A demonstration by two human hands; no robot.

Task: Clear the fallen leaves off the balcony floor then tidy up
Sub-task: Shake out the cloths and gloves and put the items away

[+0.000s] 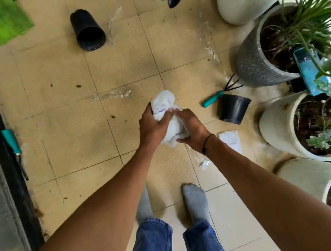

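Head view looks straight down at both hands bunched around a crumpled white plastic bag (pixel 169 117) held above the tiled balcony floor (pixel 59 108), in front of the person's socked feet. Faint purple marks show on the bag's upper part, possibly printed lettering, but too blurred to read. The bag is wrinkled, translucent-white, bulging at the top and squeezed narrow where it is gripped. The left hand (pixel 154 124) wraps its fingers around the bag's left side, thumb across the front; the right hand (pixel 192 130) curls round the lower right part, fingers closed tight on the plastic. A black cord sits on the right wrist. On the floor lie small dark leaf scraps (pixel 78 86), strips of clear film, and a white paper (pixel 231 141) just right of the right wrist. A black pot (pixel 87 30) lies on its side at the top, a smaller black pot (pixel 233 108) tilts beside a teal-handled hand rake (pixel 220 94), and large planters (pixel 280 130) stand along the right edge
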